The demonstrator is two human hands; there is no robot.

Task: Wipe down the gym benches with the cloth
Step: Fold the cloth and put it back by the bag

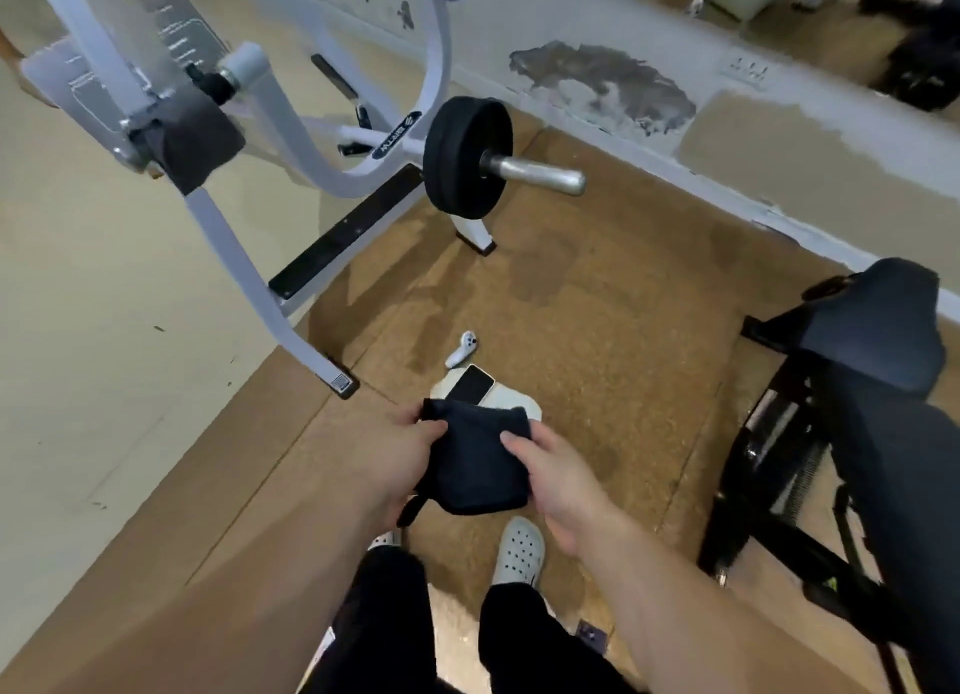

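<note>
Fingers (428,430) gripping cloth (475,465), speckled brown floor (597,304)

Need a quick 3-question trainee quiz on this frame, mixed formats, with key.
1. True or false: the left hand and the right hand both grip the cloth.
2. The bench stands on the person's: A) left B) right C) behind.
3. Short answer: does the cloth touch the bench yet?

Key: 1 true; 2 B; 3 no.

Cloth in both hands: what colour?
The cloth is plain dark navy, almost black, no pattern. Head view, the only one, shows it.
</note>
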